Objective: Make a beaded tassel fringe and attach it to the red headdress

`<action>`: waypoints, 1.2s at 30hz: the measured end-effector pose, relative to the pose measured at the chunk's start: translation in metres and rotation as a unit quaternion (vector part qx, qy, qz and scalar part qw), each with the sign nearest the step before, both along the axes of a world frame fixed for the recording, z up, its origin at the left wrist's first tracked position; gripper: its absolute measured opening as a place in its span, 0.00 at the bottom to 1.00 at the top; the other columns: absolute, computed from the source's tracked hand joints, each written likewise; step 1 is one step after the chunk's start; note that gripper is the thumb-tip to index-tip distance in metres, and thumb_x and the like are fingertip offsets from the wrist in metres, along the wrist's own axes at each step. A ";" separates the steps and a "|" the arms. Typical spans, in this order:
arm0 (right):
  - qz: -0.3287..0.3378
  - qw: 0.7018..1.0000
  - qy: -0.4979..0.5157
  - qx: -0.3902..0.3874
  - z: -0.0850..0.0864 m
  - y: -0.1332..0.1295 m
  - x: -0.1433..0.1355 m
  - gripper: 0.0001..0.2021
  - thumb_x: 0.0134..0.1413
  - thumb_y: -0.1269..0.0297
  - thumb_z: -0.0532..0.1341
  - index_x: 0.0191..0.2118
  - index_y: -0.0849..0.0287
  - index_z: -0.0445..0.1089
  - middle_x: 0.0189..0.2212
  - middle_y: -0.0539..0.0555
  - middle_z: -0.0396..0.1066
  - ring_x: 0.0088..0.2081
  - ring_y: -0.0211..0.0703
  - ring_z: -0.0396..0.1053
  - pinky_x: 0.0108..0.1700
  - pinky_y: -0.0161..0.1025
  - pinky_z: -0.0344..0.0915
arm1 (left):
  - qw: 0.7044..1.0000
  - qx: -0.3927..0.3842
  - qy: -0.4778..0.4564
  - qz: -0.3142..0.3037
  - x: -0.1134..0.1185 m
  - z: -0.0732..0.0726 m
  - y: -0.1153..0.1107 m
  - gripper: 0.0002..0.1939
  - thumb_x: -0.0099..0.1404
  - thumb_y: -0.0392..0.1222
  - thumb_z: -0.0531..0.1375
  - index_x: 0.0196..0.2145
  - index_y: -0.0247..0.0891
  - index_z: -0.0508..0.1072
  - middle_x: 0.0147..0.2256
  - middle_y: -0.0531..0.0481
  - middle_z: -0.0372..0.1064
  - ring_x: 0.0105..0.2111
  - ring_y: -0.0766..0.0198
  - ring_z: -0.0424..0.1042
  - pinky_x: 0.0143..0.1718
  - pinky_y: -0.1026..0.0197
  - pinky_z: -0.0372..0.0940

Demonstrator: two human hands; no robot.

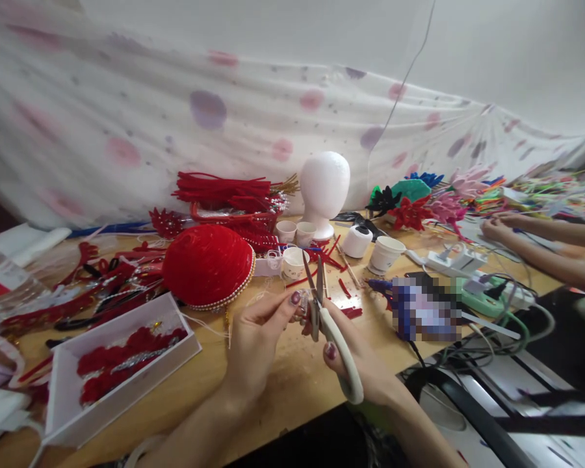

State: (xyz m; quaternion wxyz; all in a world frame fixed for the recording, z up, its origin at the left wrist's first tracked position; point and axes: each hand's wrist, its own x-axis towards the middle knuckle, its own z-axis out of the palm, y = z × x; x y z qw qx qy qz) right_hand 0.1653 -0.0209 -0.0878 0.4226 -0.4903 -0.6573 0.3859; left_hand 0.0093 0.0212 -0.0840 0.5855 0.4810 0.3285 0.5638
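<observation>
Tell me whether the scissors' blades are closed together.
No, the blades of the scissors, held in the right hand, stand apart in a narrow V.

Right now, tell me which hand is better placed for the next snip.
Right, I judge. The right hand has the white-handled scissors in its grip, blades parted, close to the left hand. The left is occupied, pinching a small silvery piece between its fingers.
</observation>
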 end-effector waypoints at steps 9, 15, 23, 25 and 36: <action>0.029 0.999 0.018 0.018 -0.006 0.001 0.002 0.29 0.55 0.36 0.59 0.54 0.52 0.65 0.46 0.56 0.69 0.45 0.50 0.67 0.49 0.44 0.66 | 1.000 0.021 0.008 -0.006 -0.001 0.002 -0.003 0.06 0.61 0.43 0.66 0.34 0.43 0.85 0.29 0.50 0.79 0.31 0.61 0.74 0.34 0.63 0.68; 0.029 0.999 -0.004 0.037 -0.005 0.001 0.003 0.29 0.55 0.36 0.58 0.55 0.50 0.65 0.45 0.56 0.70 0.46 0.50 0.67 0.50 0.44 0.65 | 1.000 0.027 0.004 -0.014 0.000 0.000 -0.002 0.07 0.63 0.43 0.66 0.34 0.43 0.85 0.26 0.51 0.78 0.27 0.62 0.73 0.33 0.62 0.68; 0.020 0.999 -0.006 0.027 -0.009 0.001 0.003 0.29 0.55 0.36 0.58 0.53 0.52 0.65 0.42 0.55 0.68 0.44 0.49 0.67 0.48 0.44 0.65 | 0.999 0.032 0.018 -0.003 -0.001 -0.002 -0.002 0.06 0.62 0.44 0.66 0.34 0.44 0.85 0.28 0.51 0.79 0.29 0.62 0.73 0.35 0.61 0.67; 0.014 1.000 -0.001 0.017 -0.008 0.000 0.002 0.28 0.55 0.36 0.58 0.52 0.53 0.66 0.41 0.55 0.68 0.42 0.49 0.67 0.46 0.44 0.65 | 0.999 0.030 0.027 0.004 -0.002 -0.002 -0.001 0.07 0.61 0.44 0.66 0.34 0.43 0.85 0.30 0.49 0.80 0.31 0.60 0.74 0.36 0.61 0.67; -0.004 1.000 0.009 -0.013 -0.002 -0.002 -0.003 0.22 0.58 0.40 0.58 0.46 0.55 0.66 0.36 0.52 0.65 0.38 0.46 0.63 0.43 0.43 0.63 | 0.998 0.041 0.041 0.016 -0.001 -0.004 -0.002 0.06 0.61 0.45 0.66 0.32 0.43 0.84 0.30 0.50 0.80 0.34 0.58 0.75 0.39 0.60 0.68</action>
